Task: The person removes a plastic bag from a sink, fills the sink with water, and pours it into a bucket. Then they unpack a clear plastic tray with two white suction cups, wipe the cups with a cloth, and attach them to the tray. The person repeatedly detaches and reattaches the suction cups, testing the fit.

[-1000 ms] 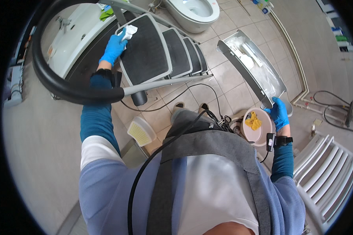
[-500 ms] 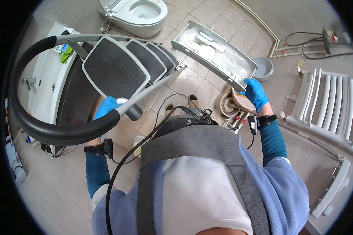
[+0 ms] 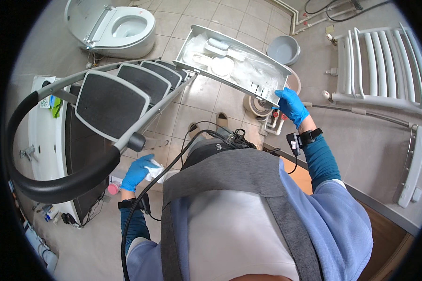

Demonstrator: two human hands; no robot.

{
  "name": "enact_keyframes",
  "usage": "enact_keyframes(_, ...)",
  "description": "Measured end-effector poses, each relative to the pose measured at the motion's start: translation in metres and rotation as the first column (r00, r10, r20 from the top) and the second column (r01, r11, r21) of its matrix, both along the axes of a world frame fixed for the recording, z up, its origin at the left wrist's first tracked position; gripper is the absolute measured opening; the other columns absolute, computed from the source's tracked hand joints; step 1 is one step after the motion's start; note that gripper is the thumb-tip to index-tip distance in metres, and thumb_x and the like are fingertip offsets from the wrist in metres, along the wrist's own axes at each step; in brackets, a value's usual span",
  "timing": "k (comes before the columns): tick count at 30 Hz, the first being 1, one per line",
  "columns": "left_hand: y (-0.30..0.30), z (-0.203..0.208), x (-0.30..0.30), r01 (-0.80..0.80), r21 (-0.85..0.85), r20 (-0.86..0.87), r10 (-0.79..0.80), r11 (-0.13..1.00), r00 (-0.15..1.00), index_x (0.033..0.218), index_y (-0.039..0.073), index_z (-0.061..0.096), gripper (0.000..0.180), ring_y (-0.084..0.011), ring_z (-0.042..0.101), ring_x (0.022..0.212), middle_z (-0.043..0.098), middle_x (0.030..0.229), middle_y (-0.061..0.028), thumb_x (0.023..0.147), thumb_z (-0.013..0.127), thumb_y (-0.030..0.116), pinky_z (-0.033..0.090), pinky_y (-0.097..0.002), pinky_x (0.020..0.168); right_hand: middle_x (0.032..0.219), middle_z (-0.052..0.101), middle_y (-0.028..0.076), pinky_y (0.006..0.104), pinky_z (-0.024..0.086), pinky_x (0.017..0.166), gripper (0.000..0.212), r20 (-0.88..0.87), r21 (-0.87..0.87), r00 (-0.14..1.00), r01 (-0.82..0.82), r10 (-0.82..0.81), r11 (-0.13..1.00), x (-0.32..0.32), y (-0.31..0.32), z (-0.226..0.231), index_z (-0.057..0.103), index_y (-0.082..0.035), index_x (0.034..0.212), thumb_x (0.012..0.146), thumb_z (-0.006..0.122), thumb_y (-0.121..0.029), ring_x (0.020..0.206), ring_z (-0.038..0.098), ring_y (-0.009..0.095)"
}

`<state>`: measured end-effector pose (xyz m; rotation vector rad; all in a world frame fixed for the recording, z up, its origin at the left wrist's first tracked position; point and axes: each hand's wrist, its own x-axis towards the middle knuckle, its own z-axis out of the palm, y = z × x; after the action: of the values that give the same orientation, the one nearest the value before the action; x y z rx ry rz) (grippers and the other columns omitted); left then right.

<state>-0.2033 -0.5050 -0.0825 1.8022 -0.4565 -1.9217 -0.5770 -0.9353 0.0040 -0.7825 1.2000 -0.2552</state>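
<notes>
My right hand (image 3: 292,107), in a blue glove, grips the near right corner of a long grey drawer (image 3: 227,84). The drawer is held tilted above the floor. Inside lie clear plastic bags, a round white piece (image 3: 221,67) and a white oblong piece (image 3: 216,46). In my gloved left hand (image 3: 137,173), closed fingers hold a crumpled white cloth (image 3: 154,172), just below the step ladder's rail end. The step ladder (image 3: 111,104) stands to the left, with black treads and a curved black padded rail (image 3: 63,187). The drawer's far left end partly overlaps the ladder.
A toilet (image 3: 126,29) with its lid up stands at the far left. Beyond the drawer sits a grey basin (image 3: 284,50). White towel radiator (image 3: 384,68) and pipes line the right wall. Beside the ladder is a white washbasin (image 3: 47,154). A dark cable hangs across my front.
My left hand has come out from behind the ladder's rail, toward my body, with the cloth. My right hand keeps its grip on the drawer. The whole view has shifted toward the right.
</notes>
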Motion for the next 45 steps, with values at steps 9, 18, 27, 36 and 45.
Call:
enact_keyframes(9, -0.104, -0.008, -0.024, -0.006, -0.284, -0.101, -0.024, 0.959, 0.995, 0.094, 0.003, 0.07, 0.023, -0.0195, 0.062, 0.084, 0.065, 0.087, -0.0094, 0.081, 0.051, 0.006, 0.048, -0.0299, 0.078, 0.105, 0.063, 0.013, 0.0331, 0.056, 0.078, 0.035, 0.038, 0.036, 0.999, 0.037, -0.038, 0.999, -0.002, 0.002, 0.005, 0.055, 0.005, 0.113, 0.084, 0.062, -0.013, 0.091, 0.065, 0.021)
enact_keyframes(18, -0.252, 0.012, -0.038, -0.488, -0.221, -0.508, 0.328, 0.844, 0.797, 0.121, 0.004, 0.054, 0.042, -0.0172, 0.056, 0.107, 0.059, 0.114, -0.0086, 0.091, 0.058, 0.033, 0.044, -0.03, 0.092, 0.102, 0.062, 0.011, 0.0315, 0.056, 0.077, 0.034, 0.027, 0.054, 0.999, -0.036, 0.035, 0.998, -0.013, -0.007, -0.003, 0.054, 0.004, 0.113, 0.086, 0.062, -0.015, 0.088, 0.064, 0.019)
enact_keyframes(27, -0.31, 0.026, -0.111, -0.639, -0.054, -0.697, 0.429, 0.767, 0.575, 0.114, 0.009, 0.054, 0.034, -0.0149, 0.061, 0.088, 0.062, 0.097, -0.0043, 0.089, 0.062, 0.031, 0.053, -0.0275, 0.073, 0.092, 0.062, 0.009, 0.0274, 0.056, 0.067, 0.024, -0.001, -0.064, 0.998, -0.059, 0.059, 0.996, -0.021, -0.003, -0.009, 0.056, 0.002, 0.098, 0.085, 0.063, -0.018, 0.079, 0.064, 0.015)
enact_keyframes(36, -0.349, 0.038, -0.12, -0.646, -0.168, -0.557, 0.469, 0.745, 0.686, 0.106, 0.007, 0.059, 0.028, -0.0143, 0.06, 0.081, 0.062, 0.091, -0.0044, 0.084, 0.062, 0.024, 0.049, -0.0275, 0.074, 0.106, 0.062, 0.011, 0.0285, 0.053, 0.077, 0.046, -0.341, -0.194, 0.901, -0.345, 0.267, 0.918, -0.037, -0.041, 0.036, 0.051, 0.003, 0.12, 0.086, 0.064, -0.024, 0.092, 0.062, 0.016)
enact_keyframes(45, -0.386, 0.036, -0.138, -0.533, -0.283, -0.491, 0.357, 0.797, 0.795, 0.108, 0.004, 0.059, 0.032, -0.0144, 0.063, 0.077, 0.063, 0.095, -0.0042, 0.083, 0.064, 0.023, 0.051, -0.0255, 0.064, 0.095, 0.065, 0.017, 0.037, 0.051, 0.075, 0.037, -0.652, -0.653, 0.698, -0.715, 0.297, 0.249, 0.048, -0.073, 0.072, 0.063, -0.005, 0.11, 0.081, 0.065, -0.029, 0.087, 0.063, 0.029)
